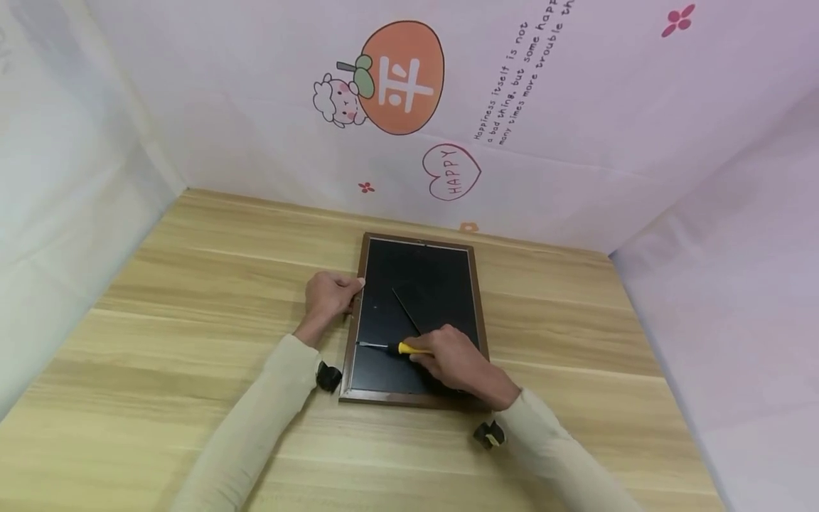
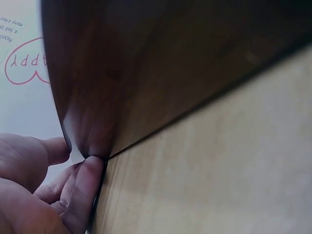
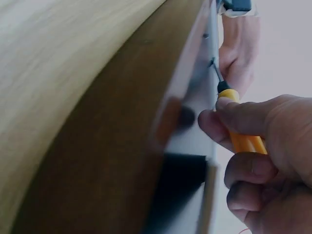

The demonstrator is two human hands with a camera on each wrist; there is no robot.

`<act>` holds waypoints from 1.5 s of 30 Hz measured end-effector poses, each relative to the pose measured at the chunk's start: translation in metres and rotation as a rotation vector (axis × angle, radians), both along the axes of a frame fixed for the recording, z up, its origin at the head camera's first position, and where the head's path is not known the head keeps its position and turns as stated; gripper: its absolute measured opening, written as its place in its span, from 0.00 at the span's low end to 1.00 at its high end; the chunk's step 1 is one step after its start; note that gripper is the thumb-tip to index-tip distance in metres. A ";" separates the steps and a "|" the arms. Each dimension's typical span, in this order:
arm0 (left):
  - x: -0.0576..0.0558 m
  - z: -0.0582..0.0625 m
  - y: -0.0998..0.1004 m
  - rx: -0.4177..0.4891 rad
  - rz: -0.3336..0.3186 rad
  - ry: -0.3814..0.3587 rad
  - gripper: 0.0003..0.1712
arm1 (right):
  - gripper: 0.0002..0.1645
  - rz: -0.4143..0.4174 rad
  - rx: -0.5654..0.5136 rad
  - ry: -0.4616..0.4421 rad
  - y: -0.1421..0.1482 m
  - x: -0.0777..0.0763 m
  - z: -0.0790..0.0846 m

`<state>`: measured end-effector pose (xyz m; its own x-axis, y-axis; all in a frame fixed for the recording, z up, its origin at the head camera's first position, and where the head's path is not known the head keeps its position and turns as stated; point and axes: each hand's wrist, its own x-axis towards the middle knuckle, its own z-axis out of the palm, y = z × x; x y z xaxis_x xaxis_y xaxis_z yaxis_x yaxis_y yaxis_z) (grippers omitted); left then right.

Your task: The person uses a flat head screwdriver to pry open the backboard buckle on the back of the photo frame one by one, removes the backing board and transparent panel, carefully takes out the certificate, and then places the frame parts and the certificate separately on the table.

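A brown picture frame (image 1: 409,400) lies on the wooden table with its black backing board (image 1: 425,274) facing up. My left hand (image 1: 330,293) grips the frame's left side, thumb at the top edge and fingers curled against the outer side in the left wrist view. In my right hand (image 1: 454,359) is a screwdriver (image 1: 402,348) with a yellow handle and black collar. Its metal tip points left and meets the inner left edge of the frame, below the left hand. A thin strip (image 1: 407,311) slants across the board, its lower end hidden behind the right hand.
The wooden table (image 1: 256,235) runs back to a white printed cloth wall (image 1: 288,163), close behind the frame. More white cloth hangs along the left and right sides. Black wrist devices (image 1: 329,377) sit at both cuffs. A dark flap (image 3: 183,183) stands off the board in the right wrist view.
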<state>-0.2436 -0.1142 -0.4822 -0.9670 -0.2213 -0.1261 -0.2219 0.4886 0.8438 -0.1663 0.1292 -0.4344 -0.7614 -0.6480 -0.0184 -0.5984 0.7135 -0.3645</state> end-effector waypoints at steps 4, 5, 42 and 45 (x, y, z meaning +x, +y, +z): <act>0.000 0.001 -0.002 0.018 0.000 -0.005 0.18 | 0.16 -0.016 -0.034 -0.005 0.002 -0.002 -0.005; 0.000 0.001 -0.002 0.026 0.001 -0.009 0.18 | 0.16 -0.017 -0.041 0.000 0.003 -0.002 -0.006; -0.001 -0.002 -0.001 0.089 0.024 -0.010 0.18 | 0.13 -0.153 -0.314 -0.179 0.009 -0.015 -0.009; -0.001 -0.002 0.000 0.068 0.019 -0.007 0.17 | 0.12 -0.071 -0.281 -0.128 0.009 -0.017 -0.002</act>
